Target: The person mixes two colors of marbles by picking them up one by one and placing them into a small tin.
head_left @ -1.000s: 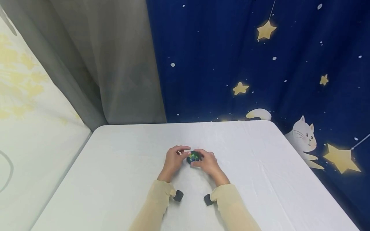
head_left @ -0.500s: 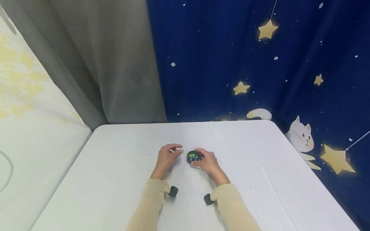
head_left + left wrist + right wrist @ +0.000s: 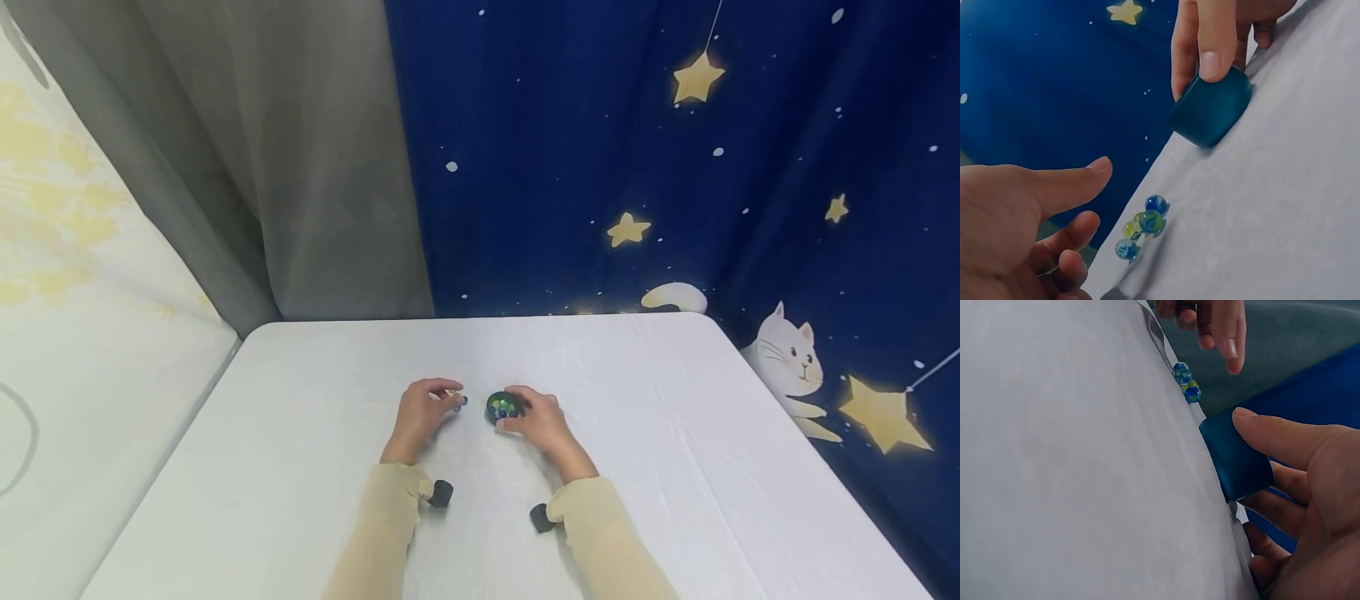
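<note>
My right hand grips a small dark teal cup by its side, thumb on one face and fingers on the other. In the head view, green, yellow and blue marbles show inside the cup's mouth. Left of the cup, a little cluster of glass marbles, blue and yellow-green, lies on the white table. My left hand is right beside that cluster, its thumb and fingers apart with nothing between them in the left wrist view.
A white cloth covers the table. Behind its far edge hang a grey curtain and a dark blue curtain with stars and a cat. Black wrist devices sit at both sleeve cuffs.
My left hand has moved left, from the cup's rim to a short way off. Marbles now show on the table at its fingertips. The right hand and cup have stayed in place.
</note>
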`<control>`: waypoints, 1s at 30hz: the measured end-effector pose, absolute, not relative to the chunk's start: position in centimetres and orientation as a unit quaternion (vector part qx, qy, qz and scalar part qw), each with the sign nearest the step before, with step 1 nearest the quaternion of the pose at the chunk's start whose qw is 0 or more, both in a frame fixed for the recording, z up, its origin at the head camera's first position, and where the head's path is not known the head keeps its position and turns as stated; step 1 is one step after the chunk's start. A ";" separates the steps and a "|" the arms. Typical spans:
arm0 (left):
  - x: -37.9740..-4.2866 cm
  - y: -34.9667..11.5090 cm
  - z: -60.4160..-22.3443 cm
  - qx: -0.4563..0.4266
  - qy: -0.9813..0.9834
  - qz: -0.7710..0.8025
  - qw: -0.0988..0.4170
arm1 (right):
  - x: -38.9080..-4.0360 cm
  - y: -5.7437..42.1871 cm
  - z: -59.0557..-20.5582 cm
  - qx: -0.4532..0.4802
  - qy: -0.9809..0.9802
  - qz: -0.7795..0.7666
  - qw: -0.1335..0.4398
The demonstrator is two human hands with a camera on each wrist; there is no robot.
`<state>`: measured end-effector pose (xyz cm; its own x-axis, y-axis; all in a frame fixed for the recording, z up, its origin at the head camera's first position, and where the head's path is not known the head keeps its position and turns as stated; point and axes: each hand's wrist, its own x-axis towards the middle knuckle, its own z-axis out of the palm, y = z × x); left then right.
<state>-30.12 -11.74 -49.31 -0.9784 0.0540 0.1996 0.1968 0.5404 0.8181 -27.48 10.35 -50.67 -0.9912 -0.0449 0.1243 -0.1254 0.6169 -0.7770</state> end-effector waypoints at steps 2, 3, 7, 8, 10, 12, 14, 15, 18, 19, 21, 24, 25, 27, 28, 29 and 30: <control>-30.1 -11.9 -49.4 -0.076 -0.876 -0.471 0.064 | -27.5 10.4 -50.7 0.048 -0.899 0.433 0.047; -30.1 -11.9 -49.5 -0.078 -0.878 -0.469 0.059 | -27.5 10.4 -50.7 0.049 -0.899 0.432 0.047; -30.1 -12.0 -49.6 -0.085 -0.884 -0.457 0.045 | -27.6 10.4 -50.7 0.049 -0.900 0.431 0.048; -30.1 -12.0 -49.7 -0.085 -0.886 -0.453 0.042 | -27.6 10.4 -50.7 0.050 -0.900 0.431 0.047; -30.1 -12.0 -49.7 -0.083 -0.891 -0.446 0.038 | -27.5 10.4 -50.7 0.051 -0.899 0.432 0.047; -30.1 -11.9 -49.8 -0.080 -0.896 -0.435 0.037 | -27.5 10.4 -50.7 0.052 -0.899 0.433 0.047; -30.1 -11.9 -49.9 -0.074 -0.900 -0.427 0.034 | -27.5 10.4 -50.7 0.052 -0.898 0.434 0.047; -30.0 -11.8 -49.9 -0.073 -0.902 -0.424 0.034 | -27.5 10.4 -50.7 0.053 -0.898 0.434 0.048; -29.9 -11.7 -49.9 -0.066 -0.907 -0.416 0.028 | -27.5 10.4 -50.6 0.054 -0.898 0.434 0.050; -29.9 -11.7 -50.0 -0.064 -0.908 -0.414 0.026 | -27.5 10.4 -50.6 0.054 -0.898 0.434 0.050; -29.9 -11.6 -50.0 -0.061 -0.909 -0.411 0.021 | -27.4 10.4 -50.6 0.055 -0.898 0.434 0.052; -29.9 -11.5 -50.1 -0.058 -0.911 -0.408 0.020 | -27.4 10.4 -50.5 0.054 -0.898 0.435 0.051; -29.9 -11.5 -50.1 -0.060 -0.911 -0.407 0.022 | -27.4 10.4 -50.5 0.055 -0.897 0.435 0.050; -29.9 -11.5 -50.1 -0.061 -0.912 -0.406 0.026 | -27.4 10.4 -50.5 0.054 -0.896 0.437 0.050; -29.8 -11.5 -50.1 -0.062 -0.912 -0.404 0.029 | -27.4 10.3 -50.5 0.054 -0.896 0.437 0.049; -29.9 -11.5 -50.2 -0.063 -0.912 -0.403 0.032 | -27.4 10.3 -50.5 0.054 -0.896 0.438 0.050; -29.9 -11.5 -50.3 -0.062 -0.913 -0.401 0.034 | -27.4 10.3 -50.5 0.054 -0.896 0.437 0.050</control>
